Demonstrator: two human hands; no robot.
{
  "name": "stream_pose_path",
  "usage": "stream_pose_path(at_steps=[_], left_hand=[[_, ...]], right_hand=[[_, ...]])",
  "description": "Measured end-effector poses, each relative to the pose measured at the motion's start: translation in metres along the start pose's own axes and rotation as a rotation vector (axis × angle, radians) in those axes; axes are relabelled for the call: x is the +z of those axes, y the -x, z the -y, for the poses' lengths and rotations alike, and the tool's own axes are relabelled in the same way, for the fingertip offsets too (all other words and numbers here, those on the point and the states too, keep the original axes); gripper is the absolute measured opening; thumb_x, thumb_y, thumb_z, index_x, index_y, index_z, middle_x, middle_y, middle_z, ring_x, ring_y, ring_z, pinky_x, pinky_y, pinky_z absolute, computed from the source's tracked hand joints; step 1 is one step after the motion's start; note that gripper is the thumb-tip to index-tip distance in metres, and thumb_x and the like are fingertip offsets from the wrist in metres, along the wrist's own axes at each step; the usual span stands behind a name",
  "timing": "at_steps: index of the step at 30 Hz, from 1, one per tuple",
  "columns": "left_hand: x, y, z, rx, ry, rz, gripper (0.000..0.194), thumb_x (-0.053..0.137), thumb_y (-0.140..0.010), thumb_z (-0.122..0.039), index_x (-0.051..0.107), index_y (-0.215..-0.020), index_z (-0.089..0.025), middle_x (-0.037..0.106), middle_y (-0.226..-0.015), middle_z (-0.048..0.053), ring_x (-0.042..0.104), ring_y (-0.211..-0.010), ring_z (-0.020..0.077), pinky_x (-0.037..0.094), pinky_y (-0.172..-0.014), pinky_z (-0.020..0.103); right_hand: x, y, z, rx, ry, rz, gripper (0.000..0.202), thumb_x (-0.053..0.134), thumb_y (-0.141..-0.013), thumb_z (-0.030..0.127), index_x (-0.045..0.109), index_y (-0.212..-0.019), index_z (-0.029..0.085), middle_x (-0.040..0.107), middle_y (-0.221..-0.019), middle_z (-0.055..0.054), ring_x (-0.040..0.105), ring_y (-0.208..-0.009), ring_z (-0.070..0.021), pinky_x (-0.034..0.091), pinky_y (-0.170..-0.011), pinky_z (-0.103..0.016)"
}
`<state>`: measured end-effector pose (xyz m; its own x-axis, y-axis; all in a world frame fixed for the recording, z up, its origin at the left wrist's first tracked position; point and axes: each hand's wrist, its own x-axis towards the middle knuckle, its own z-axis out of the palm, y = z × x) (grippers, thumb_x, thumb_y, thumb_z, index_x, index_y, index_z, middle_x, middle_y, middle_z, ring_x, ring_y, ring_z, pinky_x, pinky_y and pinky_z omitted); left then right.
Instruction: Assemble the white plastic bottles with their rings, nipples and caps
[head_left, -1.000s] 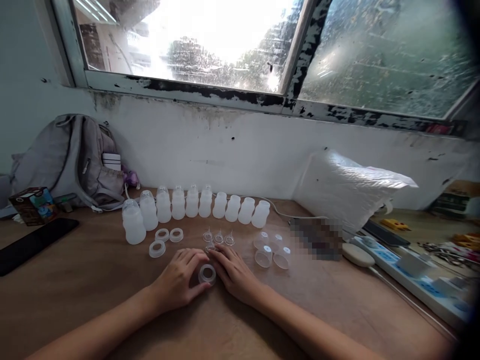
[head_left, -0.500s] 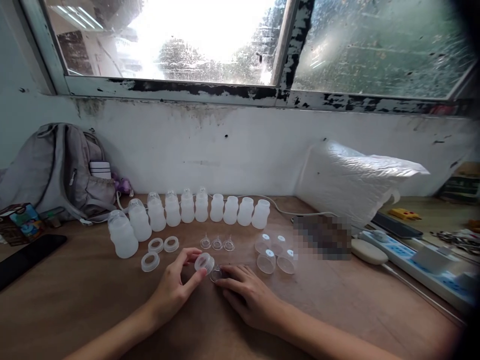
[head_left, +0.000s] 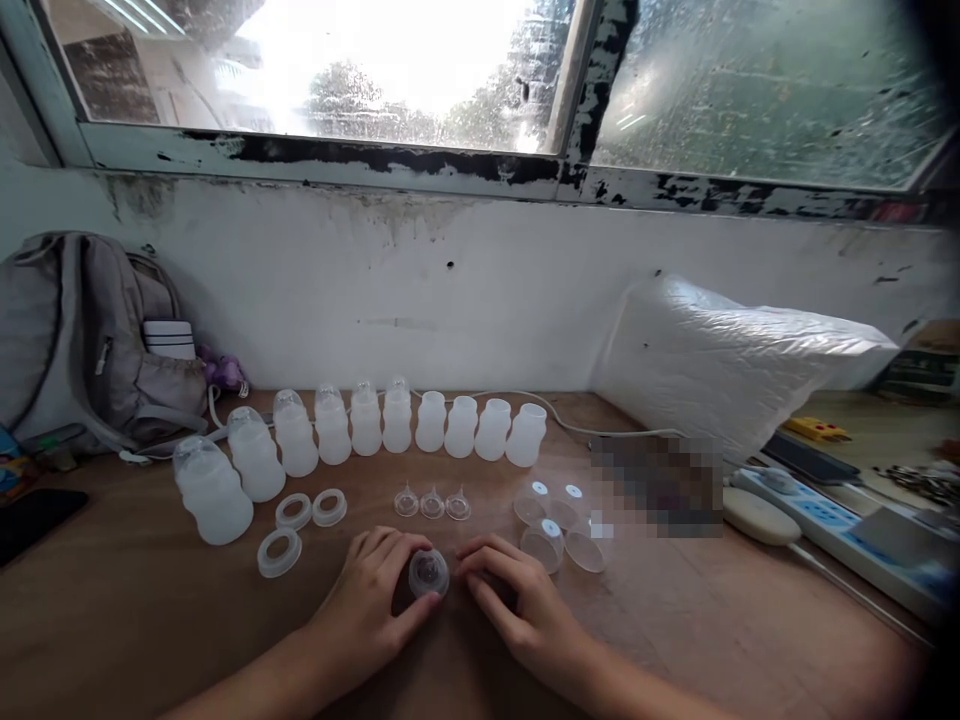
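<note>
My left fingers are clamped around one screw ring with one clear nipple showing in its middle; my right fingers curl just beside it at three o'clock, though I can't tell whether their tips meet. From that ring, three loose rings lie at ten o'clock, three nipples at twelve, and four clear caps at two. Ten bottles, six capped and four open, arc across the surface from ten to one.
</note>
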<state>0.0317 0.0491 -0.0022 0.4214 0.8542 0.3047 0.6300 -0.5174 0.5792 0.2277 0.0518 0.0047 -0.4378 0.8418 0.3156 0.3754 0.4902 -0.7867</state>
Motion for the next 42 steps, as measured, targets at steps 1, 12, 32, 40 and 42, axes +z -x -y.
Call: stream_pose_path(at_steps=[1,12,32,40,42], left_hand=[[0.001,0.001,0.002,0.005,-0.005,0.007,0.028,0.054,-0.074,-0.033,0.051,-0.101,-0.024,0.057,-0.098,0.006,0.048,-0.093,0.0222,0.038,-0.081,0.038],[0.005,-0.002,0.002,0.007,-0.002,-0.012,0.030,0.057,-0.071,-0.040,0.053,-0.096,-0.024,0.056,-0.098,0.004,0.047,-0.095,0.0220,0.035,-0.083,0.037],[0.009,0.012,-0.035,-0.233,0.755,0.094,0.031,0.041,-0.083,-0.036,0.049,-0.109,-0.021,0.062,-0.092,0.004,0.055,-0.090,0.0168,0.041,-0.081,0.028],[0.006,0.017,-0.037,-0.130,0.561,0.144,0.036,0.045,-0.079,-0.019,0.044,-0.116,-0.020,0.061,-0.102,0.005,0.057,-0.088,0.0159,0.042,-0.079,0.025],[0.005,0.017,-0.037,-0.126,0.493,0.151,0.036,0.044,-0.079,-0.018,0.044,-0.115,-0.019,0.064,-0.094,0.004,0.059,-0.081,0.0152,0.042,-0.073,0.024]], right_hand=[[0.000,0.000,0.000,-0.001,-0.001,0.005,0.017,0.044,-0.080,0.018,0.060,-0.078,0.020,0.057,-0.086,-0.006,0.054,-0.080,-0.0162,0.043,-0.071,-0.028],[0.003,0.003,-0.003,-0.040,0.085,0.040,0.016,0.042,-0.079,0.015,0.056,-0.084,0.019,0.057,-0.084,-0.006,0.053,-0.080,-0.0165,0.042,-0.071,-0.029],[0.007,0.009,-0.006,-0.003,0.126,-0.047,0.008,0.044,-0.071,0.012,0.040,-0.072,0.019,0.043,-0.059,0.004,0.039,-0.052,-0.0077,0.031,-0.049,-0.019],[0.011,0.001,-0.003,0.103,0.178,0.045,0.013,0.047,-0.065,0.013,0.036,-0.068,0.019,0.043,-0.057,0.005,0.038,-0.052,-0.0076,0.027,-0.049,-0.019],[0.011,0.000,-0.003,0.122,0.193,0.085,0.013,0.047,-0.064,0.014,0.036,-0.068,0.019,0.042,-0.057,0.006,0.038,-0.051,-0.0076,0.026,-0.048,-0.019]])
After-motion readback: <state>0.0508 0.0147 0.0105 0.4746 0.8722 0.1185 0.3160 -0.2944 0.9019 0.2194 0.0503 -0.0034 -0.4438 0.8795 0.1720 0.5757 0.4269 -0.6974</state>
